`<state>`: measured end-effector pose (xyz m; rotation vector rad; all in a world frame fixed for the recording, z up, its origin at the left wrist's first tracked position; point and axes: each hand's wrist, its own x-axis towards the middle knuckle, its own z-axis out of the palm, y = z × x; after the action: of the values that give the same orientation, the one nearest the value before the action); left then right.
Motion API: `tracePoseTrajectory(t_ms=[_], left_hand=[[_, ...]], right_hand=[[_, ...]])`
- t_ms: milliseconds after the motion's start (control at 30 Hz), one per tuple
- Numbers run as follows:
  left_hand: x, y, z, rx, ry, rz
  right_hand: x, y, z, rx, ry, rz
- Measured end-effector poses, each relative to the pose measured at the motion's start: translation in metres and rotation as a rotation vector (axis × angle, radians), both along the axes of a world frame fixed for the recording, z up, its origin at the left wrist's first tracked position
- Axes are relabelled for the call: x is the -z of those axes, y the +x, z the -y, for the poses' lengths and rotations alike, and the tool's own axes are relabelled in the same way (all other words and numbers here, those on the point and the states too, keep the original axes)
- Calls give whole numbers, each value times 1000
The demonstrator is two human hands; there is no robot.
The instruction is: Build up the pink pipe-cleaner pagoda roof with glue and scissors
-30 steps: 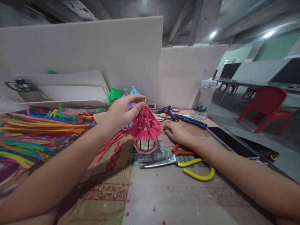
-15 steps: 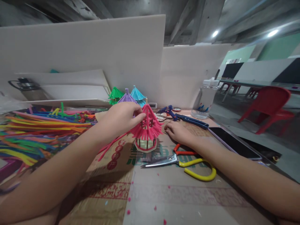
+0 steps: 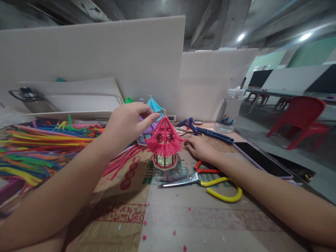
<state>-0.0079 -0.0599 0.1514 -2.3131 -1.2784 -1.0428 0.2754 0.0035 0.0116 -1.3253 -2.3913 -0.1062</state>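
Left hand [image 3: 127, 120] raised, pink pavilion [image 3: 165, 145], cardboard [image 3: 123, 238], beams [image 3: 206, 26]

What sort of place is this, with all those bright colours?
Probably a craft workshop or classroom, though I can't be sure which. The signs are a heap of colourful fuzzy stems, a small pink pagoda-like model and a pair of scissors lying close by.
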Motion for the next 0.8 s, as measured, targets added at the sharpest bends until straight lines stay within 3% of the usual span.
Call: tracePoseTrajectory(t_ms=[133,267,567,700,800], left_hand=[[6,4,-6,121,26,-47],[16,9,-12,248,161,-159],[15,10,-6,153,340,-586],[17,11,-7,147,356,-627],[19,12,-10,225,330,-569]], right_hand=[[0,0,0,6,-1,0],[-1,0,1,3,-4,0],[-2,0,2,-1,-11,-12],[-2,-1,3,3,-17,-16],[-3,-1,3,1,-23,-16]])
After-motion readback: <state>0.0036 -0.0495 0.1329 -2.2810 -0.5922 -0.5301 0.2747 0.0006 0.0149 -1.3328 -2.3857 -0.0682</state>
